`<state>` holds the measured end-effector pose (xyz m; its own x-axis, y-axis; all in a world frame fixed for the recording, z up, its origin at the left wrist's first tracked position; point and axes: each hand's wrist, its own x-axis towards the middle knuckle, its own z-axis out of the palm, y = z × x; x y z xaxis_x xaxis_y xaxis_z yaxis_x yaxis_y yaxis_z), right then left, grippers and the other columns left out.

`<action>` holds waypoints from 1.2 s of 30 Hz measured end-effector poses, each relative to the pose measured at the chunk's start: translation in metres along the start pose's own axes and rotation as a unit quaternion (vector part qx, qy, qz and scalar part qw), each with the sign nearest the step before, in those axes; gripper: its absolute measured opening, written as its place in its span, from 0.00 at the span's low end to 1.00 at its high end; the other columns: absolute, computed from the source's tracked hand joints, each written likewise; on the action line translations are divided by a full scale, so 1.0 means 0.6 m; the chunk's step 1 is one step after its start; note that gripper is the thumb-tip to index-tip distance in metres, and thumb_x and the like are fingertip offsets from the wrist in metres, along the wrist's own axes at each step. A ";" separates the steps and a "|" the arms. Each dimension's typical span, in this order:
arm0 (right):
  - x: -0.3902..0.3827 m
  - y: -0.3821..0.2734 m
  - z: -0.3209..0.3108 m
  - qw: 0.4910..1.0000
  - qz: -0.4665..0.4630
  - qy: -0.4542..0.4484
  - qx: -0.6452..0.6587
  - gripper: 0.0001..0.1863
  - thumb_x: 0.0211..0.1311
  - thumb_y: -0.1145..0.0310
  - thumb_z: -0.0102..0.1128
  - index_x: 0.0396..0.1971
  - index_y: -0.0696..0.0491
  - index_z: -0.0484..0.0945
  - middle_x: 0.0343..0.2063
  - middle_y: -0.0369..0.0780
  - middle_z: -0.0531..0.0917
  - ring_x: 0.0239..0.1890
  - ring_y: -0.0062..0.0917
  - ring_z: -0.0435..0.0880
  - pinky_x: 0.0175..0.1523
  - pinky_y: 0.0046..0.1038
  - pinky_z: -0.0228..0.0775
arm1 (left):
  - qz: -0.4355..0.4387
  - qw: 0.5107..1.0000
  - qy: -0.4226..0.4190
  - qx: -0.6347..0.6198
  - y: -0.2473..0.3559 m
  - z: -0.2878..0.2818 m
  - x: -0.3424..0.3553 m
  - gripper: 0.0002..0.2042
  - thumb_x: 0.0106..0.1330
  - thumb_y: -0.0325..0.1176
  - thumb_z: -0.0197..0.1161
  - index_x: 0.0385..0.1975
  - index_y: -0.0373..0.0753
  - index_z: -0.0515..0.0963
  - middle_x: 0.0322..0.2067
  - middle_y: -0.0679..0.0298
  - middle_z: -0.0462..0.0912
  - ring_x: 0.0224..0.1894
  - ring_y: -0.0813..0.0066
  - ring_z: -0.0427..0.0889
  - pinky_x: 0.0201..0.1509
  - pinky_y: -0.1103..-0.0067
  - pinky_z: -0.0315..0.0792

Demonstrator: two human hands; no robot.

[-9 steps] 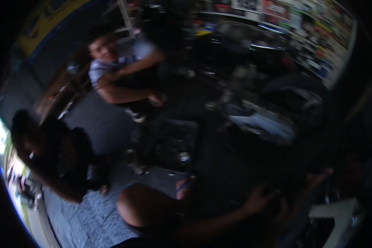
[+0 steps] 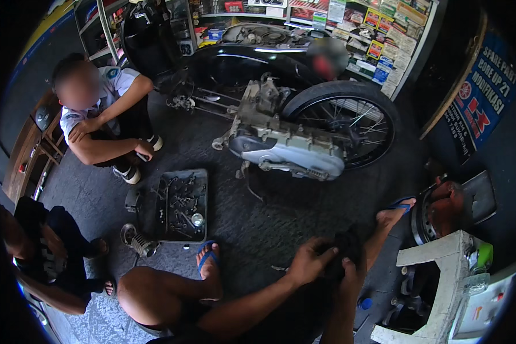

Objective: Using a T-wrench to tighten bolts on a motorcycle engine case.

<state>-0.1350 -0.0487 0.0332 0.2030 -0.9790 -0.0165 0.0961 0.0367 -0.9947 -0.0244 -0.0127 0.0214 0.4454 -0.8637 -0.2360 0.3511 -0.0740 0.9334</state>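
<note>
Near the lower middle, my left hand (image 2: 311, 261) is closed on one side of a black object (image 2: 348, 245). Its shape blends into the dark behind it, so I cannot tell its kind. My right hand (image 2: 348, 278) grips the same object from below and the right, thumb pointing up along it. Both hands are close together between my bent knees, above the dark floor.
A black metal tray (image 2: 206, 200) of wrenches and small parts lies ahead-left, a metal cylinder part (image 2: 137, 239) beside it. Farther off is a scooter engine (image 2: 286, 150) with its wheel (image 2: 341, 123). A white wooden stand (image 2: 441, 252) is at right. Two people crouch at left.
My view has swung right, so the tray, engine and people sit farther left in the picture. The earlier frame is blurred; both hands were near each other there too.
</note>
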 end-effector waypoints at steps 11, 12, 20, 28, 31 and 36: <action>0.032 -0.019 -0.001 0.989 -0.051 0.029 0.138 0.30 0.51 0.71 0.56 0.57 0.61 0.65 0.50 0.47 0.73 0.50 0.35 0.77 0.55 0.33 0.72 | 0.321 0.923 0.044 0.207 0.134 -0.012 0.094 0.19 0.65 0.37 0.58 0.14 0.31 0.76 0.27 0.53 0.79 0.36 0.63 0.79 0.39 0.73 0.73; 0.035 -0.022 -0.002 0.989 -0.066 0.043 0.127 0.30 0.52 0.70 0.56 0.58 0.62 0.64 0.50 0.47 0.73 0.50 0.35 0.76 0.55 0.34 0.72 | 0.391 0.885 0.006 0.252 0.159 -0.019 0.102 0.19 0.64 0.36 0.59 0.12 0.31 0.74 0.25 0.53 0.78 0.33 0.61 0.78 0.38 0.71 0.73; 0.126 -0.066 -0.003 0.949 -0.282 0.130 -0.056 0.31 0.60 0.69 0.59 0.61 0.62 0.59 0.53 0.46 0.71 0.54 0.31 0.72 0.57 0.32 0.68 | 0.250 0.702 -0.268 0.611 0.137 -0.214 0.049 0.19 0.63 0.43 0.57 0.20 0.32 0.76 0.22 0.52 0.77 0.32 0.52 0.77 0.36 0.62 0.73; 0.290 -0.123 0.156 0.876 -0.453 0.151 -0.072 0.32 0.60 0.66 0.64 0.59 0.63 0.59 0.52 0.47 0.71 0.51 0.31 0.72 0.57 0.31 0.65 | -0.038 0.799 -0.167 0.576 -0.028 -0.476 -0.018 0.21 0.59 0.52 0.58 0.37 0.38 0.80 0.34 0.48 0.82 0.38 0.50 0.82 0.42 0.60 0.74; 0.369 -0.105 0.234 0.858 -0.475 0.175 -0.082 0.35 0.56 0.62 0.69 0.56 0.65 0.61 0.50 0.52 0.71 0.50 0.34 0.73 0.57 0.33 0.66 | -0.030 0.878 -0.058 0.474 -0.145 -0.507 -0.083 0.22 0.61 0.51 0.59 0.40 0.36 0.79 0.34 0.48 0.82 0.40 0.51 0.81 0.46 0.63 0.73; 0.524 -0.019 0.269 0.757 -0.453 0.096 -0.460 0.38 0.58 0.46 0.62 0.57 0.62 0.67 0.53 0.59 0.70 0.56 0.52 0.69 0.61 0.44 0.60 | -0.256 0.933 -0.039 0.250 -0.223 -0.520 -0.106 0.31 0.59 0.55 0.58 0.51 0.33 0.74 0.49 0.41 0.76 0.57 0.51 0.72 0.62 0.62 0.61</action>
<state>0.0850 -0.3244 0.0557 0.3065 -0.5325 0.7890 -0.6263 -0.7370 -0.2542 0.1573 0.2074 -0.1726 0.2556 -0.6836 -0.6836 0.0645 -0.6934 0.7176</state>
